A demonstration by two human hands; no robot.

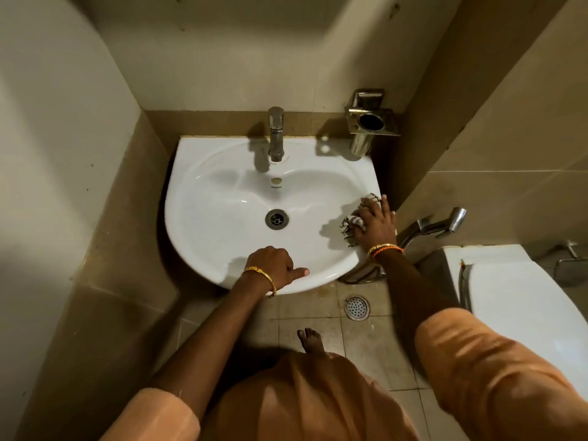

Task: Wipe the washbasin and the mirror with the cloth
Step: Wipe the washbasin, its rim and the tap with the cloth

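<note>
A white washbasin [222, 198] is fixed to the back wall, with a steel tap [275, 133] at its rear and a drain [276, 219] in the bowl. My right hand [375, 222] presses a checked cloth [351, 222] flat against the basin's right rim. Part of the cloth is hidden under the fingers. My left hand [275, 265] rests on the front rim, fingers curled over the edge and thumb stretched along it. No mirror is in view.
A steel holder [370, 122] hangs on the wall at the basin's back right. A spray handle [445, 222] and a white toilet [521, 300] stand close on the right. A floor drain [357, 307] and my bare foot [311, 340] are below the basin. Walls close in on both sides.
</note>
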